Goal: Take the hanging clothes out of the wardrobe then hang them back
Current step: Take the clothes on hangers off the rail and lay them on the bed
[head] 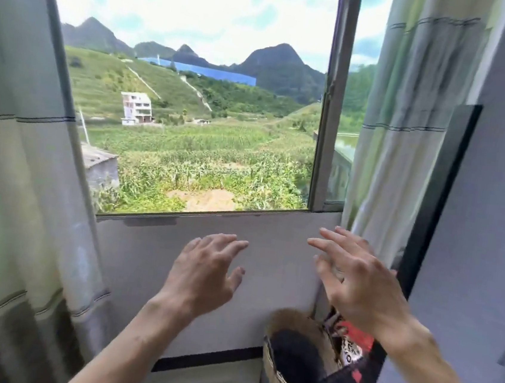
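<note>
Both of my hands are raised in front of me below a window, and neither holds anything. My left hand (206, 267) has its fingers spread and relaxed, back toward me. My right hand (358, 274) is also spread, fingers pointing up and left. A grey panel (474, 230) with a dark edge (441, 192) fills the right side; it may be the wardrobe's side or door, I cannot tell. No hanging clothes or hangers are in view.
A window (191, 107) looks out on fields and hills. Striped curtains hang at the left (20, 167) and right (409, 114). A woven basket (291, 373) with dark contents stands on the floor in the corner, beside a red and white bag (354, 339).
</note>
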The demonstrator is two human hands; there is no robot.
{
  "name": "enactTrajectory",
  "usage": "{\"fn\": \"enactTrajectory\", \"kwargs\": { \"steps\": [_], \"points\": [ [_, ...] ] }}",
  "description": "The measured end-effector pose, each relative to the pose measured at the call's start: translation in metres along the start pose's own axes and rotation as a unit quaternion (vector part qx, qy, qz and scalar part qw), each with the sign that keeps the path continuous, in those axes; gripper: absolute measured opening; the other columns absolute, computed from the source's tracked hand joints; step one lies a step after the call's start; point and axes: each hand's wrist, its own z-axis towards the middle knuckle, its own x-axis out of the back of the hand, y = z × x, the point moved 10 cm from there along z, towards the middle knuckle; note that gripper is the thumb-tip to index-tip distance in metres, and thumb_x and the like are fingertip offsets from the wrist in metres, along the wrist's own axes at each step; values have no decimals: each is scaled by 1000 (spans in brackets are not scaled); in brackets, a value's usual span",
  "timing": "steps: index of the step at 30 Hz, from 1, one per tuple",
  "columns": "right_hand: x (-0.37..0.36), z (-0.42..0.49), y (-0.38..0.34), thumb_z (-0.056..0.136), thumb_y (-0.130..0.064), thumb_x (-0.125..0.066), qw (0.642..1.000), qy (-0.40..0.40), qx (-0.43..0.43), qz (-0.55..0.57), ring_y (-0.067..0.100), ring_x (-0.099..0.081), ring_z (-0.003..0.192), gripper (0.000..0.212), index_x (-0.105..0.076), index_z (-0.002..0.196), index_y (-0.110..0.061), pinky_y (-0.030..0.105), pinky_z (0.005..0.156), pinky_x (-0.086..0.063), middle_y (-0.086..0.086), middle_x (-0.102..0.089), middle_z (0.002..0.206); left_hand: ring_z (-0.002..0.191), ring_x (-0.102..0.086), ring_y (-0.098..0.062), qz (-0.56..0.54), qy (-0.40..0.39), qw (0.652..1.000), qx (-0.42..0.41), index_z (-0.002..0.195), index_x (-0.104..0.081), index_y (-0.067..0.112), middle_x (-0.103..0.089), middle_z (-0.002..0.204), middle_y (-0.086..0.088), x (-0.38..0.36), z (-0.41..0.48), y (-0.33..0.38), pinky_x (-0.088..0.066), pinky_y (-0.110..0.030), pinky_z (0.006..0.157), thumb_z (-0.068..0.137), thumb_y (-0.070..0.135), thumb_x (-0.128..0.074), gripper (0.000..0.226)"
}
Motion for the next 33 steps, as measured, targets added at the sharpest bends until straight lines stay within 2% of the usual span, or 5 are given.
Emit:
{"fn": "enactTrajectory", "kwargs": {
  "steps": [10,17,22,30,33],
  "points": [
    [96,-102,120,98,-36,-53,968,81,-200,-130,4,-37,139,29,-64,125,-39,32,110,-37,-17,-56,139,142,-33,-7,-94,-16,970,-225,149,-34,41,-38,153,18,-46,61,178,-25,-29,117,99,49,-42,51],
    [181,-239,192,101,-42,-44,893,84,-361,-255,2,-34,140,33,-62,128,-40,28,109,-36,-21,-53,142,139,-37,-9,-171,-48,911,-372,148,-36,40,-40,151,19,-89,51,348,-29,-29,113,99,47,-44,50],
    [243,-322,238,99,-41,-48,843,102,-441,-291,5,-34,141,33,-60,130,-40,35,113,-36,-19,-52,142,141,-33,-9,-195,-77,873,-440,150,-32,40,-36,151,20,-118,34,463,-26,-27,113,100,42,-43,51],
    [338,-425,325,101,-41,-45,771,102,-536,-329,8,-32,142,37,-56,136,-37,26,113,-27,-16,-49,146,135,-47,-30,-246,20,837,-489,140,-53,24,-48,148,-6,-116,58,653,-41,-45,107,84,30,-68,58],
    [365,-475,365,102,-41,-42,734,83,-593,-321,10,-32,142,39,-51,139,-35,27,111,-31,-16,-47,147,148,-26,-29,-276,33,823,-495,152,-36,24,-26,161,-7,-112,64,717,-30,-50,116,92,34,-61,66]
  ]
}}
